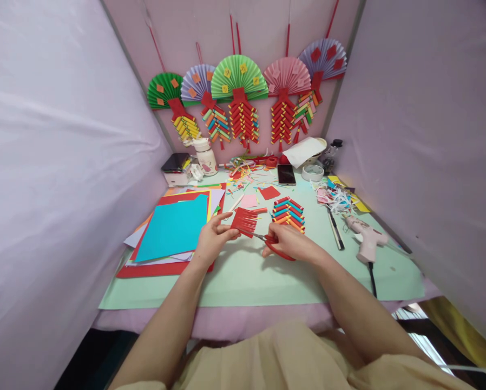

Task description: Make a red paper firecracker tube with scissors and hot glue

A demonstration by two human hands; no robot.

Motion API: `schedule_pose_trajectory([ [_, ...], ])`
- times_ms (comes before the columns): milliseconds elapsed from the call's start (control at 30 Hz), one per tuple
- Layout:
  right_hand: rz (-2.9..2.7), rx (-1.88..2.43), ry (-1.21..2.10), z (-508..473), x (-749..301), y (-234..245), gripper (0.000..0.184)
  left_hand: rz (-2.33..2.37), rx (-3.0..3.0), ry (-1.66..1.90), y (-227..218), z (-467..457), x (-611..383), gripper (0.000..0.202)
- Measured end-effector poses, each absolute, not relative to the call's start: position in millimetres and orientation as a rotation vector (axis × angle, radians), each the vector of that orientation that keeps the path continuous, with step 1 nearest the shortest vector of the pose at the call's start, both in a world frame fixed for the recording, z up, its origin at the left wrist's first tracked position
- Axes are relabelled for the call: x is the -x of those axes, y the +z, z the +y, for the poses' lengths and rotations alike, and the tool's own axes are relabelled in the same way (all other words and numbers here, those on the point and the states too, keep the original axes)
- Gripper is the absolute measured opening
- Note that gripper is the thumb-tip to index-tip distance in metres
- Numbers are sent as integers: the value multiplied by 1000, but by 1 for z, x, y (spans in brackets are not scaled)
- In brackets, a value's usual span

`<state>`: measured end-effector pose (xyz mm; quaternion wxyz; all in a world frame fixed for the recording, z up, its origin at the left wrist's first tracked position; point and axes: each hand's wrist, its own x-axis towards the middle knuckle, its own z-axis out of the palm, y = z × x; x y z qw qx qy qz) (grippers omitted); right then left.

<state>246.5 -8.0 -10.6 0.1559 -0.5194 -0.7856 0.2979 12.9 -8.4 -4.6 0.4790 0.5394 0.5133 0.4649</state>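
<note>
Between the thumb and fingers of my left hand (214,238) is a piece of red paper (243,221), its right side cut into a fringe of narrow strips. My right hand (288,242) grips red-handled scissors (281,251), whose blades reach to the lower edge of the fringe. Just beyond my right hand lies a chevron of small rolled paper tubes (287,212) in red, blue, orange and yellow. A red paper strip or roll (261,210) shows behind the fringe.
Stacked coloured paper (172,227) lies left. A glue gun (367,235), pen-like cutter (335,228) and paper scraps (338,196) are right. At the back stand a bottle (204,157), phone (286,174) and tape roll (313,173). Paper fan ornaments (238,78) hang behind.
</note>
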Motion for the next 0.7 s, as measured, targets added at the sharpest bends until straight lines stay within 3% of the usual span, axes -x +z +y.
schedule_pose_trajectory([
  [700, -2224, 1513, 957, -7, -249, -12, 50, 1256, -1254, 1281, -5, -6, -13, 61],
])
